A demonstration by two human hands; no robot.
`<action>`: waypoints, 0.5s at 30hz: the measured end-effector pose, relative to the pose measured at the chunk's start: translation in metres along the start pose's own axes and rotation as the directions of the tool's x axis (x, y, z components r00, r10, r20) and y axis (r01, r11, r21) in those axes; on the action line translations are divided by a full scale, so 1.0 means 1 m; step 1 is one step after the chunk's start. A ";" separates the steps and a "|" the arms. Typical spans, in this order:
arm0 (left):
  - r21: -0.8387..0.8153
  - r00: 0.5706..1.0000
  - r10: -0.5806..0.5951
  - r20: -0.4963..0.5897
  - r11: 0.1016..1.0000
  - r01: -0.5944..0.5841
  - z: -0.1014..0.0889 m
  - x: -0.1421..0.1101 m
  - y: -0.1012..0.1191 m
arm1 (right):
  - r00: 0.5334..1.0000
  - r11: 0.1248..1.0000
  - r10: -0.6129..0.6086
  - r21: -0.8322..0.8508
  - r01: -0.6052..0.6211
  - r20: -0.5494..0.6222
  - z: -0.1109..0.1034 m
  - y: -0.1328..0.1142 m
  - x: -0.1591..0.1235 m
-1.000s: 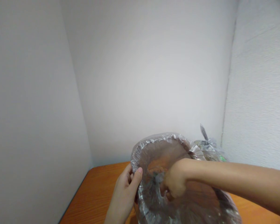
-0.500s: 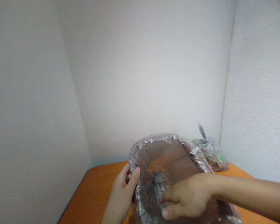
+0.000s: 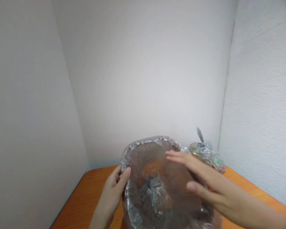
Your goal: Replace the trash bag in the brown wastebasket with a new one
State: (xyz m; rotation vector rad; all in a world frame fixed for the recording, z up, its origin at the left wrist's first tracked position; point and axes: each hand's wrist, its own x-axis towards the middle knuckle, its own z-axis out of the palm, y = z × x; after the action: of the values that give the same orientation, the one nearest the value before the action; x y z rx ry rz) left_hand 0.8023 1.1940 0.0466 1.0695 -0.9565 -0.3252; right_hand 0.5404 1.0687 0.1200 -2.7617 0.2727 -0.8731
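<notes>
A round brown bowl (image 3: 165, 178) under clear plastic film (image 3: 133, 156), held above an orange wood table (image 3: 85, 194), its mouth turned up toward the head camera and tipped toward the person. No clear long axis, the outline nearly round; lower edge cut off by the frame, so contact with the table impossible to tell. Bowl material uncertain behind the glossy, wrinkled film, with an orange patch near the middle. Film crimped in tight silvery pleats around the rim, and a dark twisted gather (image 3: 153, 194) near the centre.

Left hand (image 3: 112, 187) clenched on the bowl's left rim, thumb (image 3: 125, 175) across the pleated film. Right hand (image 3: 205, 178) open above the bowl, fingers spread and grasping nothing; contact with the film impossible to tell.

Just behind the bowl, on the right, a knotted clear plastic bag (image 3: 205, 152) with a pointed tuft and a small green patch (image 3: 218, 161) inside. Beyond it, a smooth white wall (image 3: 138, 79) meeting a rough plastered one (image 3: 259, 95).
</notes>
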 end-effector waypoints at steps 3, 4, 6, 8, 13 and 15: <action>0.012 1.000 0.000 -0.031 1.000 0.000 -0.003 0.014 0.001 | 0.879 0.968 0.177 0.240 -0.074 -0.443 -0.007 0.046 -0.013; 0.024 0.999 -0.009 -0.031 1.000 0.010 -0.004 0.021 0.001 | 0.861 0.926 0.256 0.368 -0.087 -0.440 -0.004 0.063 -0.015; 0.047 0.999 -0.052 0.005 0.998 0.052 -0.007 0.041 0.001 | 0.881 0.778 0.364 0.620 -0.108 -0.303 0.006 0.092 -0.014; 0.052 0.992 -0.111 0.055 0.993 0.108 -0.009 0.065 0.000 | 0.901 0.614 0.404 0.777 -0.140 -0.157 0.020 0.110 -0.006; 0.023 0.978 -0.201 0.057 0.980 0.200 -0.015 0.122 -0.012 | 0.970 0.480 0.242 0.870 -0.116 -0.004 0.044 0.118 0.030; -0.007 0.971 -0.228 0.067 0.974 0.229 -0.015 0.137 -0.019 | 0.978 0.495 0.211 0.863 -0.104 -0.003 0.047 0.115 0.043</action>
State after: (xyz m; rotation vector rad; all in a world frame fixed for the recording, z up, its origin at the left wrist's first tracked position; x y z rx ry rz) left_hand 0.8972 1.1053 0.0976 1.1634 -0.8885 -0.5586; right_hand 0.5901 0.9556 0.0747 -1.7042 0.0586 -0.8004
